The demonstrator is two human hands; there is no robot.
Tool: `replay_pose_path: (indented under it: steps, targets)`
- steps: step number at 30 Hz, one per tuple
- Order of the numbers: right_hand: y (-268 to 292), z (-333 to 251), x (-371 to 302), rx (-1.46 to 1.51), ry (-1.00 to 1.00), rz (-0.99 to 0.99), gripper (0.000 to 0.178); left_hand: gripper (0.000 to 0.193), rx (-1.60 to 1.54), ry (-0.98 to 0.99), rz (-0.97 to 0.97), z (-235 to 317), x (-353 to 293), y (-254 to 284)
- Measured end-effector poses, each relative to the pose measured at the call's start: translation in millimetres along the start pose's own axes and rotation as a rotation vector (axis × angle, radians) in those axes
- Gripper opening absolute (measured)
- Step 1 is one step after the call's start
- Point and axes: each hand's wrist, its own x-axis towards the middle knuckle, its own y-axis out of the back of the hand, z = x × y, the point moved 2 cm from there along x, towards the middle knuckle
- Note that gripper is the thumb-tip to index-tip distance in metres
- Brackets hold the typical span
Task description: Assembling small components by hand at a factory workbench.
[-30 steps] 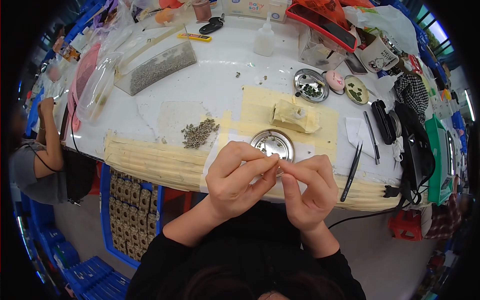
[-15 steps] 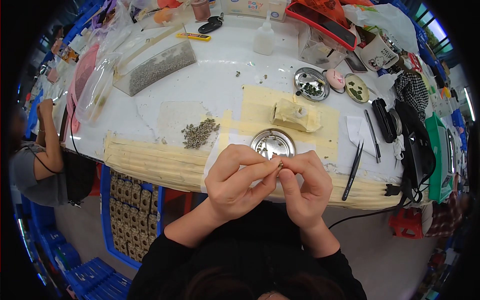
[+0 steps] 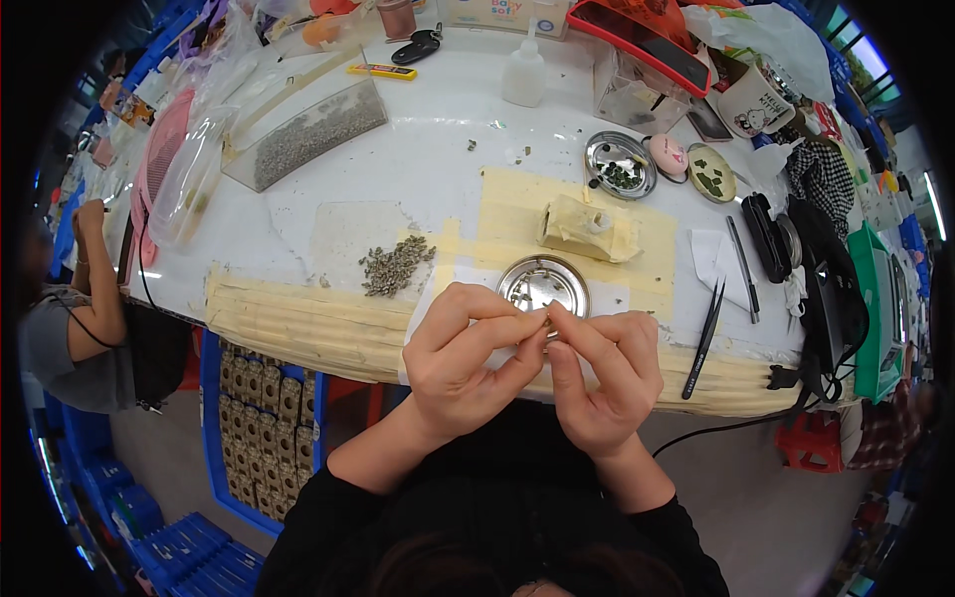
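Observation:
Near the table's front edge my left hand (image 3: 468, 348) pinches a tiny brownish-green piece (image 3: 548, 324) between thumb and fingers; its exact kind is too small to make out. My right hand (image 3: 612, 373) meets it from the other side: the index fingertip touches the piece, while the thumb stands apart below, fingers loosely curled. Just behind the fingertips sits a round metal dish (image 3: 580, 286) with small bits in it, partly hidden by my hands. To the left lies a pile of small grey-green pieces (image 3: 396, 266). A block wrapped in yellowish tape (image 3: 587, 231) stands behind the dish.
Black tweezers (image 3: 704, 338) and a pen (image 3: 741, 269) lie at right, near a black pouch (image 3: 764, 239). Behind are a metal dish of dark green pieces (image 3: 621, 165), a white squeeze bottle (image 3: 524, 75) and a clear box of grey granules (image 3: 313, 139). A blue crate (image 3: 212, 428) stands below left.
My right thumb has dropped away from the pinched piece, and the right index finger has straightened onto it. Both hands have shifted very slightly left.

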Motion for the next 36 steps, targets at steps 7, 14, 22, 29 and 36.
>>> replay_pose_path:
  steps: [7, 14, 22, 29, 36]
  targets:
    - [-0.1, 2.0, 0.5, 0.192, -0.197, -0.070, 0.015, 0.029, 0.000, -0.049, 0.000, 1.8, 1.7, -1.1]
    - [3.9, 10.4, -0.5, 0.633, -0.554, -0.158, 0.007, 0.032, -0.007, -0.151, -0.049, 3.3, 0.9, -2.7]
    - [8.2, 4.5, 5.2, 0.365, -0.371, -0.104, 0.003, 0.030, -0.070, -0.083, -0.051, 2.8, 2.4, -2.5]
    - [9.1, -7.6, 7.1, 0.045, -0.091, 0.025, 0.012, 0.033, 0.002, -0.068, -0.050, 4.5, 4.4, -0.2]
    - [8.0, 5.9, 7.0, 0.515, -0.456, -0.152, 0.009, 0.037, 0.005, -0.127, -0.064, 4.4, 2.3, 1.8]
